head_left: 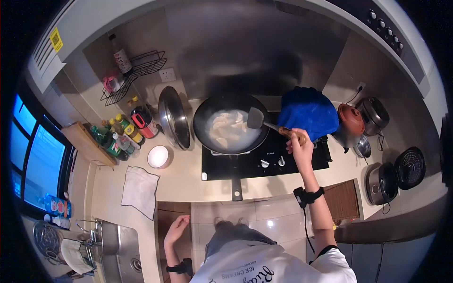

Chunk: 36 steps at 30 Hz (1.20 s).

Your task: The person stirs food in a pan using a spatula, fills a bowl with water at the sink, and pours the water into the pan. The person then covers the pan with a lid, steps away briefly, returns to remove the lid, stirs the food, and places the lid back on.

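My right hand [300,144] is closed around the brown handle of a spatula [256,118]. Its dark, flat blade hangs over the right side of a black wok [200,137] on the stove. Pale dumplings [221,126] lie in cloudy liquid inside the wok; whether the blade touches them I cannot tell. The wok's long handle [236,184] points toward my body, with no hand on it. My left hand [177,228] hangs low beside the counter edge, holding nothing, its fingers loosely bent and apart from any object.
A large lid [173,118] leans left of the wok, near a white bowl [158,156], a cloth [140,192] and several bottles [123,134]. Blue fabric [307,113] covers something right of the wok. A clay pot [350,119] and an open-lidded cooker [382,183] stand farther right. A sink [125,236] is lower left.
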Motion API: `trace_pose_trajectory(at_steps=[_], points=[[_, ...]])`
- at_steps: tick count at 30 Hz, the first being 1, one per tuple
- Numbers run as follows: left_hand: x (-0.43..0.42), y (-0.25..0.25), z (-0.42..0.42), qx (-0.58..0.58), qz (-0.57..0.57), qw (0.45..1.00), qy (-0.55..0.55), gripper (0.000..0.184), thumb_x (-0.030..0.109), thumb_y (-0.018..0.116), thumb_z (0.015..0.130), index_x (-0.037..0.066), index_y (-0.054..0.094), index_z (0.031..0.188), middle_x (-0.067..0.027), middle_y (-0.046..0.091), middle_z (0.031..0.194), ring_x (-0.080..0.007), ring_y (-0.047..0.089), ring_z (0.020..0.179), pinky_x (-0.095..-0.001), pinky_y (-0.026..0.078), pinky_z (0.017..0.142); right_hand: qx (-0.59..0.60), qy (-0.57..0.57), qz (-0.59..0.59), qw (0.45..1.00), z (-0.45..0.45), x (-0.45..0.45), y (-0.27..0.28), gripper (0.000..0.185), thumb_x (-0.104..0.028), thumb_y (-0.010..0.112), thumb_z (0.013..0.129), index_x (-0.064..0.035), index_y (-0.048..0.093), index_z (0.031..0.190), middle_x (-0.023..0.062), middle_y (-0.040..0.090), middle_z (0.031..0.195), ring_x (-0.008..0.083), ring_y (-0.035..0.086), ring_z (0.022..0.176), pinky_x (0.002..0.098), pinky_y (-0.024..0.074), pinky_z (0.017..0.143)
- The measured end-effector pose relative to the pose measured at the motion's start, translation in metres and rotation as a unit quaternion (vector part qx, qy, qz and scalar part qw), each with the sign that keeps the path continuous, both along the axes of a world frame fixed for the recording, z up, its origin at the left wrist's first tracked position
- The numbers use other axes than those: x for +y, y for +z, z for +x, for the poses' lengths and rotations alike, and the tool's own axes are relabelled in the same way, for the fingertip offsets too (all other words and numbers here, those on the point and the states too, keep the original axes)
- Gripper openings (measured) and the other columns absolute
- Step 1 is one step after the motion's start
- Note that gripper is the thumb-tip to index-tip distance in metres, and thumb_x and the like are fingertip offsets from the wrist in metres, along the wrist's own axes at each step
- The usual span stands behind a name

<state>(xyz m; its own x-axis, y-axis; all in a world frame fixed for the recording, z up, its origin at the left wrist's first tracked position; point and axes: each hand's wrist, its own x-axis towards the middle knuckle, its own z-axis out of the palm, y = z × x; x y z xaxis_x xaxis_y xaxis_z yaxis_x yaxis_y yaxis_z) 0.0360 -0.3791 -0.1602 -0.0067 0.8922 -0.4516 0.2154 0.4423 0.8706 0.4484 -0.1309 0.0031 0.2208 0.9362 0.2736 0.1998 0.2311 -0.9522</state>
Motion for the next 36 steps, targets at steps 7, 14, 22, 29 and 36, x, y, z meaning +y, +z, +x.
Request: trace_pose_trajectory(at_steps=[7, 14, 22, 29, 36], points=[[0.038, -0.089, 0.001, 0.447, 0.086, 0.887, -0.080, 0.069, 0.029, 0.058, 0.075, 0.004, 0.028, 0.132, -0.0195, 0.021, 0.138, -0.0333, 0.019, 0.129, -0.0446, 0.019, 0.103, -0.016, -0.021, -0.007, 1.000, -0.009, 0.042, -0.001, 0.017, -0.013, 0.052, 0.084, 0.0002, 0.055, 0.094, 0.0055, 0.055, 0.058, 0.0094, 0.053, 0.047, 0.0217, 0.0435, 0.041], [0.103, -0.105, 0.029, 0.593, 0.011, 0.794, -0.133, 0.056, 0.024, 0.054, 0.075, -0.006, 0.042, 0.121, -0.0223, 0.036, 0.130, -0.0346, 0.038, 0.118, -0.0475, 0.022, 0.100, 0.080, 0.024, -0.041, 0.996, -0.007, 0.062, -0.051, 0.018, -0.016, 0.049, 0.087, 0.0002, 0.051, 0.095, 0.0094, 0.058, 0.061, 0.0130, 0.055, 0.047, 0.0227, 0.0454, 0.041], [0.132, -0.111, 0.031, 0.627, 0.013, 0.760, -0.171, 0.018, 0.017, 0.055, 0.071, 0.005, 0.063, 0.081, -0.0127, 0.062, 0.088, -0.0251, 0.057, 0.088, -0.0352, 0.042, 0.075, 0.212, 0.060, -0.099, 0.970, -0.031, 0.063, -0.089, 0.021, -0.018, 0.049, 0.087, -0.0028, 0.050, 0.101, 0.0130, 0.059, 0.068, 0.0176, 0.059, 0.055, 0.0256, 0.0483, 0.050], [0.111, -0.150, 0.013, 0.644, 0.056, 0.751, -0.132, 0.029, 0.014, 0.052, 0.072, 0.001, 0.059, 0.097, -0.0186, 0.058, 0.101, -0.0293, 0.053, 0.098, -0.0391, 0.043, 0.079, 0.276, 0.080, -0.114, 0.951, -0.056, 0.072, -0.103, 0.027, -0.024, 0.049, 0.087, -0.0032, 0.048, 0.105, 0.0141, 0.060, 0.081, 0.0183, 0.060, 0.066, 0.0252, 0.0477, 0.058], [0.088, -0.099, -0.009, 0.483, 0.121, 0.858, -0.131, 0.041, 0.013, 0.050, 0.075, 0.005, 0.047, 0.115, -0.0194, 0.043, 0.125, -0.0301, 0.043, 0.116, -0.0416, 0.038, 0.091, 0.250, 0.090, -0.118, 0.957, -0.043, 0.058, -0.071, 0.029, -0.023, 0.048, 0.087, -0.0013, 0.046, 0.107, 0.0149, 0.059, 0.076, 0.0183, 0.059, 0.063, 0.0243, 0.0470, 0.056]])
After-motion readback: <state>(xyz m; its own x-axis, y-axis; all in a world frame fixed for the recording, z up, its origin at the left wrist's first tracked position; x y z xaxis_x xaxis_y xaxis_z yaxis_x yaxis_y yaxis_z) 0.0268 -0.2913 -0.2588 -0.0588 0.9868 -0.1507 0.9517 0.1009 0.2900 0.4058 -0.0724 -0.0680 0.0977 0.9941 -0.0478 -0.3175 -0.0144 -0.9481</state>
